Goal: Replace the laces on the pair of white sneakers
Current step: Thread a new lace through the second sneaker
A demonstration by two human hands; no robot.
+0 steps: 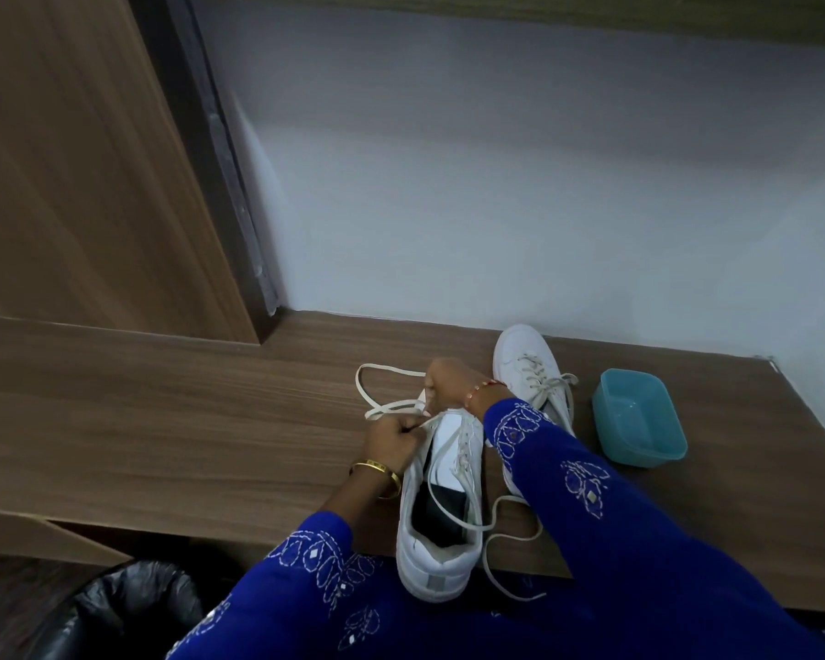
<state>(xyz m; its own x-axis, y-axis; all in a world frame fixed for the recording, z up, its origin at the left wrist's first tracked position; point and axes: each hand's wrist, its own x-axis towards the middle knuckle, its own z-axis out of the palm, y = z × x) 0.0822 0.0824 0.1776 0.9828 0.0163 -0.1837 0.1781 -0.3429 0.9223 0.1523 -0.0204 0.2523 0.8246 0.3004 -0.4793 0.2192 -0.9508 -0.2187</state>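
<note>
Soft, flat, cream lace (391, 406), likely light and limp, apt to slip back through an eyelet unless kept taut; best pinched close to the stiff tip or just beside the eyelet being threaded. Runs out in a loose loop over the wooden desk (163, 421) beyond the toe, with another length trailing past the heel and off the desk's near edge. Belongs to the near white sneaker (441, 516), heel toward the body and overhanging the edge, tongue exposed, upper rows seemingly still loose. Left hand (396, 443) curled round a strand at the shoe's left side; right hand (448, 388) curled over the toe end, apparently pinching lace, though the exact grip cannot be made out. Second white sneaker (532, 373) just behind the right wrist, laced. Teal tub (639, 421) beside it, to the right.
</note>
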